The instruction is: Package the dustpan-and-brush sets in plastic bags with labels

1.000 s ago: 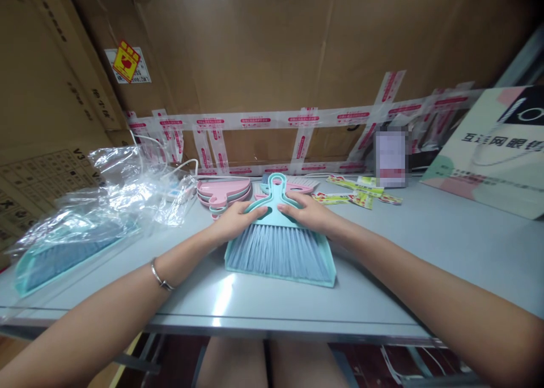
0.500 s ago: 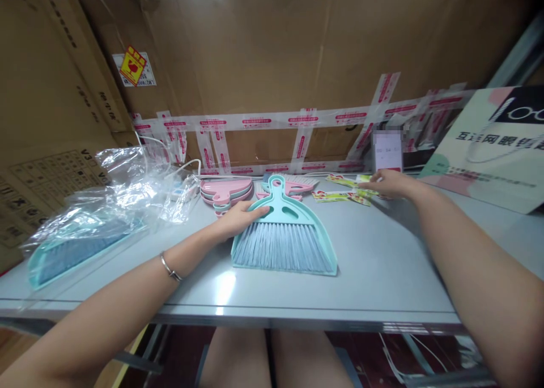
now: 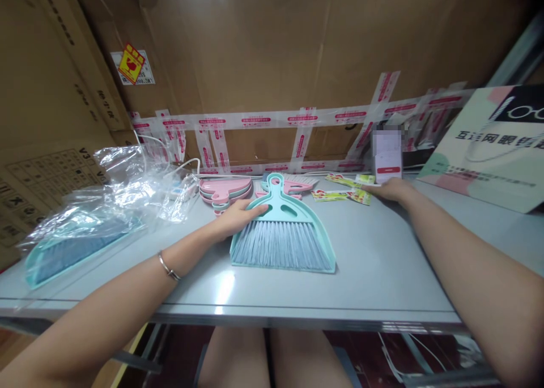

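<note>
My left hand (image 3: 238, 218) grips the left side of a mint-green dustpan (image 3: 328, 252), thumb on top near an oval hole. A matching hand brush (image 3: 280, 243) with grey-blue bristles lies inside the pan, its handle pointing away from me. To the right, my right hand (image 3: 393, 191) lies low over the table, fingers stretched left onto the edge of the small yellow-green printed labels (image 3: 363, 194). Its thumb is mostly hidden. Right behind that hand stands a phone (image 3: 387, 156), propped upright, with a red button on its screen.
Stacked pink and grey dustpans (image 3: 225, 188) and a pink brush (image 3: 297, 184) lie behind the mint set. At left, another mint dustpan (image 3: 80, 252) sits under clear plastic bags (image 3: 127, 178). A large taped carton (image 3: 263, 54) and a printed box (image 3: 488, 144) border the table (image 3: 382, 274).
My right hand has dropped from in front of the phone down to the labels, uncovering the red button. The numbers on the screen have faded. My left hand keeps its hold.
</note>
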Motion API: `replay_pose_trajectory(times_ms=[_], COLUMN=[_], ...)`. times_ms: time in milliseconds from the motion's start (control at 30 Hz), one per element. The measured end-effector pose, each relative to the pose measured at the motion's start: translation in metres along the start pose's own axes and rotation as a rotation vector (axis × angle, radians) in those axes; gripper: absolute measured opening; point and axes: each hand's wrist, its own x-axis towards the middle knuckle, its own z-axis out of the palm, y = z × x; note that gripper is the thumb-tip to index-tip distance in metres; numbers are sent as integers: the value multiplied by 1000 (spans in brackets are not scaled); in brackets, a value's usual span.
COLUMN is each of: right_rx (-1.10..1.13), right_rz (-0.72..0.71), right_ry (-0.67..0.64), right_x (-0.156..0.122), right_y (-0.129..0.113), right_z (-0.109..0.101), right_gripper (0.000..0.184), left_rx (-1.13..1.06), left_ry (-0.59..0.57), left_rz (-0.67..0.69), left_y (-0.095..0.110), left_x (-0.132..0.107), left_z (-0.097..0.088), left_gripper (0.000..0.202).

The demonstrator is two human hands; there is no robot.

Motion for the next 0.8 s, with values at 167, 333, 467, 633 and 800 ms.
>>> replay_pose_trajectory(times_ms=[167, 333, 467, 633, 800], right_rx=[-138, 126, 716, 424, 137], right_rz=[96, -105, -128, -74, -147], right_ry=[125, -69, -978, -1445, -967], right_x=[-8, -48, -101, -134, -125], right_y=[-45, -124, -162, -164, -154], right_z=[2, 7, 17, 46, 59], right_gripper=[30, 8, 30, 28, 13], left_rx=[19, -20, -74, -149, -379], left_ry=[7, 17, 24, 65, 124], left_rz=[-1, -6, 4, -9, -5], left_y=[1, 1, -2, -4, -1], left_x=[0, 0, 2, 4, 4], left_z=[0, 2, 3, 6, 9], left_gripper=[57, 54, 52, 48, 40])
